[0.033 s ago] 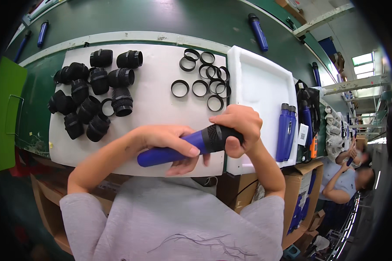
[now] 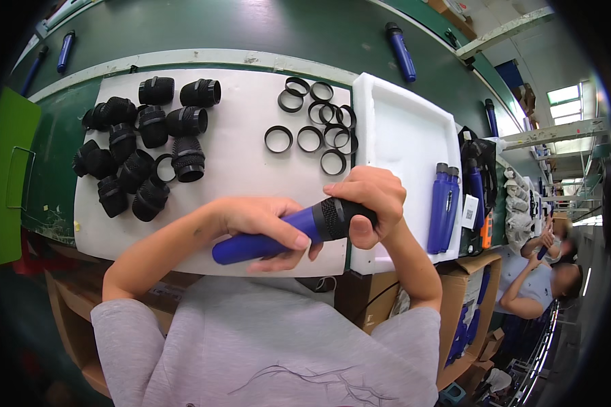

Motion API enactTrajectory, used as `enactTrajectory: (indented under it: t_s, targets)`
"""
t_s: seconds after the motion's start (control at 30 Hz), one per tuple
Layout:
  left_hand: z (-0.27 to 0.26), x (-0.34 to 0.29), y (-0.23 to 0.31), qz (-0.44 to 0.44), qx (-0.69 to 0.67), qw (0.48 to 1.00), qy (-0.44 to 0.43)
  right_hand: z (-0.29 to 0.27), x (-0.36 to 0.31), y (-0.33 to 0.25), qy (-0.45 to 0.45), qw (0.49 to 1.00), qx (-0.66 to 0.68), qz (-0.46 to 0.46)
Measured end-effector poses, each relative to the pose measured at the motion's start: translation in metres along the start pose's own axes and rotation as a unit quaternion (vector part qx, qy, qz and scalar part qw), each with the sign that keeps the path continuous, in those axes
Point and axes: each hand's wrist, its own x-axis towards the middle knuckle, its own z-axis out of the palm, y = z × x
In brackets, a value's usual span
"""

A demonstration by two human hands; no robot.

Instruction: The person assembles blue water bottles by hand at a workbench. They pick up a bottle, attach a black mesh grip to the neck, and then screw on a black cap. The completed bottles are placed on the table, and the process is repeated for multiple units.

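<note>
A microphone with a blue handle (image 2: 251,246) and a black mesh head (image 2: 332,220) is held slantwise before me, its head end up and to the right. My left hand (image 2: 271,227) is wrapped round the blue handle, thumb on top. The fingers of my right hand (image 2: 377,200) close over the black head, hiding part of it. On the white sheet (image 2: 237,169) beyond my hands lie several loose black rings (image 2: 310,139). Several black mesh microphone heads (image 2: 153,127) are grouped on the sheet's left side.
Right of the sheet stands a white foam tray (image 2: 407,102) with blue microphone bodies (image 2: 439,210) in it. A green conveyor (image 2: 285,30) carrying a blue microphone (image 2: 401,53) runs behind. Cardboard boxes (image 2: 461,271) sit below the bench. Another person (image 2: 523,288) works at far right.
The fingers of my left hand have curled in more round the blue handle. My right hand stays on the black head.
</note>
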Motion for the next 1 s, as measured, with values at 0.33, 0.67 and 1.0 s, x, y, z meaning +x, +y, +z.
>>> enactTrajectory:
  t_s: [0.33, 0.67, 1.0]
  targets:
    - [0.025, -0.008, 0.016, -0.059, 0.122, 0.975, 0.178, -0.010, 0.006, -0.014, -0.075, 0.984, -0.060, 0.151]
    - [0.018, 0.004, 0.004, 0.006, 0.360, 0.863, 0.354, -0.006, 0.015, -0.003, -0.141, 0.893, -0.037, 0.426]
    - [0.012, -0.002, 0.009, -0.046, 0.042, 0.996, 0.068, -0.009, 0.009, -0.006, -0.084, 0.994, -0.057, 0.039]
